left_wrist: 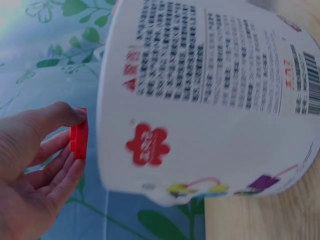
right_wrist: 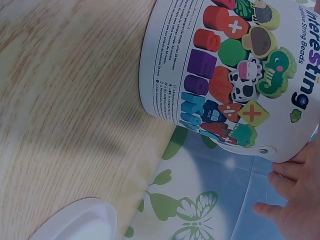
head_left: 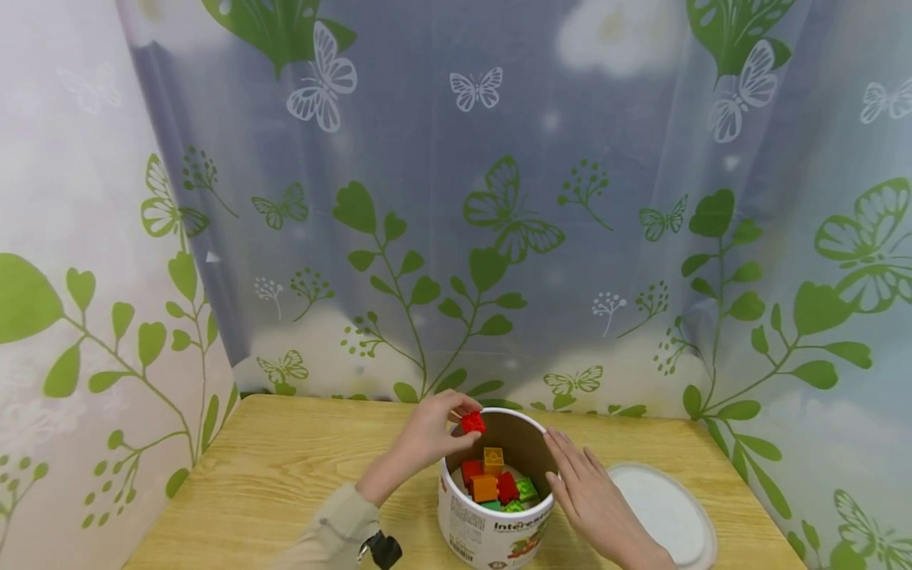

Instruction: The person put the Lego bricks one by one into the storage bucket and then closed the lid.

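Note:
My left hand (head_left: 430,431) pinches a red toy brick (head_left: 473,423) between thumb and fingers, at the left rim of a round white tub (head_left: 463,514). In the left wrist view the same red brick (left_wrist: 80,134) shows small studs, held just beside the tub wall (left_wrist: 200,135). Inside the tub lie several bricks, among them an orange brick (head_left: 484,488), a yellow-orange brick (head_left: 493,461) and a green brick (head_left: 526,488). My right hand (head_left: 594,499) rests with straight fingers against the tub's right rim; its fingers (right_wrist: 290,170) touch the tub in the right wrist view.
A white round lid (head_left: 666,514) lies on the wooden table (head_left: 313,451) right of the tub, partly behind my right forearm. A curtain (head_left: 456,198) printed with leaves and butterflies hangs behind the table's far edge and along both sides.

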The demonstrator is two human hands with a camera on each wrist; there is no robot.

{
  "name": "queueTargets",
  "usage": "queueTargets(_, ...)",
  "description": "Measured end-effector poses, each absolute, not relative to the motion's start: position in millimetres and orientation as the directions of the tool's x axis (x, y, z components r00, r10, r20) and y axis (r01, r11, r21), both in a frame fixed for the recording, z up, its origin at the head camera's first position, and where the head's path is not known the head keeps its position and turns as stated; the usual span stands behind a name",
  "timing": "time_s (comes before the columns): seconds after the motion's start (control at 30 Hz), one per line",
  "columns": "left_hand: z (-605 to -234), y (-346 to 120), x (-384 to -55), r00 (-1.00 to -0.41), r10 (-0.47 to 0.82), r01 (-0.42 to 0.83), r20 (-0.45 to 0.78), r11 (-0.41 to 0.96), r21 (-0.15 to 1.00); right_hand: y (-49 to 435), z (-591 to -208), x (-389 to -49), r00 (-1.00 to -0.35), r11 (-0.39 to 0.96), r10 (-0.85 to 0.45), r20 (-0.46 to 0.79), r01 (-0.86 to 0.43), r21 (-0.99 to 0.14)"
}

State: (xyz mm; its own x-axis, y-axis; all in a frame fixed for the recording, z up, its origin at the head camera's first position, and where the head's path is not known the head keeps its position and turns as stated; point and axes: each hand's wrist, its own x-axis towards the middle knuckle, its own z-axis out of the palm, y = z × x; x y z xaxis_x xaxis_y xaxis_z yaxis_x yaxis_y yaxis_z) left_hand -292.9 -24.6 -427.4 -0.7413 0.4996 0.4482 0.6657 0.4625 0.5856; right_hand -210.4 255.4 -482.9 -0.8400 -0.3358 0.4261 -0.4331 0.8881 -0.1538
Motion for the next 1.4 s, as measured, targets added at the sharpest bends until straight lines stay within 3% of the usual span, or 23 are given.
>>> queueTargets(0.47, -444.8, 13.0, -290.3, -0.712, 0.614, 0.685, 0.339, 0.505, 0.525, 255.3, -482.5, -210.4, -0.845, 0.890, -0.331, 0.420, -0.427, -0.157)
queueTargets(0.87, -452.4, 23.2, -289.5, -0.667, 0.671, 0.737, 0.325, 0.529, 0.420, 254.2, -480.9, -209.8, -0.843, 0.890, -0.330, 0.425, -0.428, -0.158)
queueTargets(0.97, -453.3, 21.8, -288.7, -0.659, 0.671, 0.742, 0.340, 0.509, 0.436, 254.1, -480.9, -210.3, -0.838, 0.889, -0.334, 0.431, -0.432, -0.151)
queueTargets(1.2, -450.1, 20.2, -286.8, -0.715, 0.590, 0.691, 0.375, 0.520, 0.502, 252.8, -481.6, -210.6, -0.832, 0.889, -0.340, 0.439, -0.436, -0.137)
queueTargets(1.4, -444.2, 13.4, -284.9, -0.737, 0.557, 0.656, 0.384, 0.449, 0.607, 253.9, -480.2, -209.8, -0.843, 0.892, -0.332, 0.423, -0.427, -0.152)
